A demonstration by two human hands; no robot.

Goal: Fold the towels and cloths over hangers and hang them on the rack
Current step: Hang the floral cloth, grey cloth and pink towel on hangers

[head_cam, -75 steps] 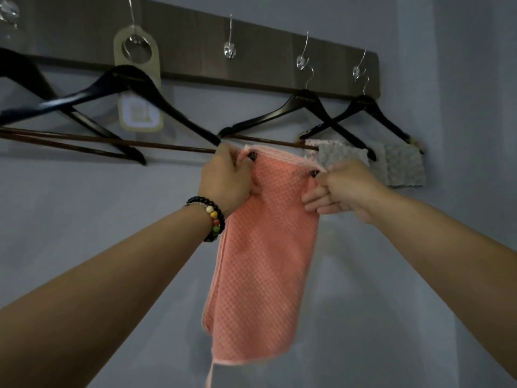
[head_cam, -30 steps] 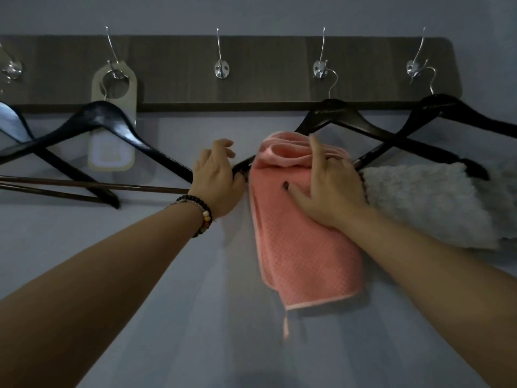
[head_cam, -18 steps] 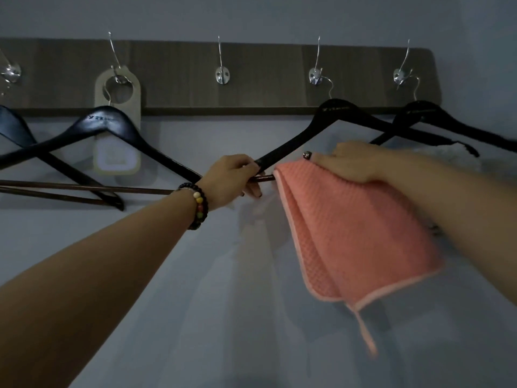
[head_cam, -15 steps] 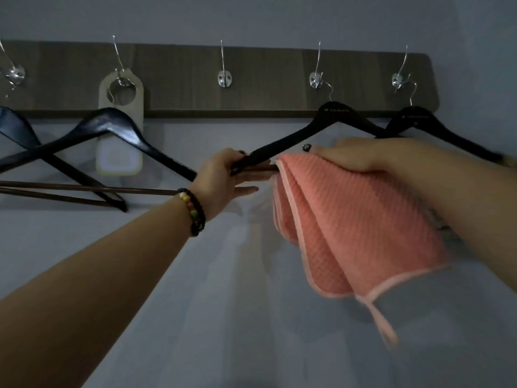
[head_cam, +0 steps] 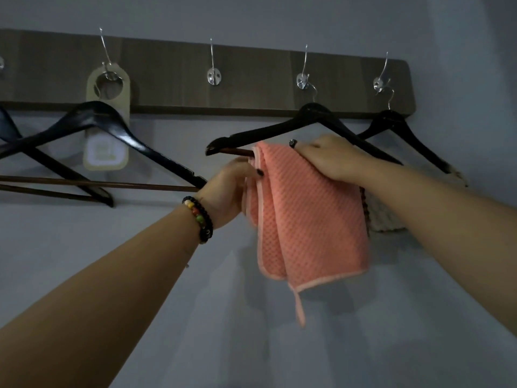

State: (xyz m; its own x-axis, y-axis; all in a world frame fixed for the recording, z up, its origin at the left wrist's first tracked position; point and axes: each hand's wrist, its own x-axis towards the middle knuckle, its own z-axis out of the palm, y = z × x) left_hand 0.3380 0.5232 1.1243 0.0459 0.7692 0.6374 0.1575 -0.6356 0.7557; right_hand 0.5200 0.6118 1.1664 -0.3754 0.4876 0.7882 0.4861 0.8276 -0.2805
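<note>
Left hand (head_cam: pixel 228 191): fingers curled onto the cloth's left edge, just under the hanger bar; beaded bracelet (head_cam: pixel 199 218) on the wrist.
Right hand (head_cam: pixel 326 156): fingers bent over the cloth's top fold at the bar, gripping it; ring on one finger.
Cloth (head_cam: pixel 310 219): pink, waffle-textured, draped over the bar of the hanger, folded layers hanging down, a loop strip dangling from the lower corner.
Hanger (head_cam: pixel 263 133): black, brown bar, hung on the rack's fourth visible hook; left end tilted down.
Right hanger (head_cam: pixel 402 130): black, on the hook at the rack's right end; a pale cloth (head_cam: pixel 387 217) hangs behind the right forearm, partly hidden.
Left hangers (head_cam: pixel 92 119): black, bare, overlapping near the rack's left end.
Tag (head_cam: pixel 107 119): beige door-tag on the second hook.
Rack (head_cam: pixel 167 77): dark wood board with metal hooks, on a grey wall.
</note>
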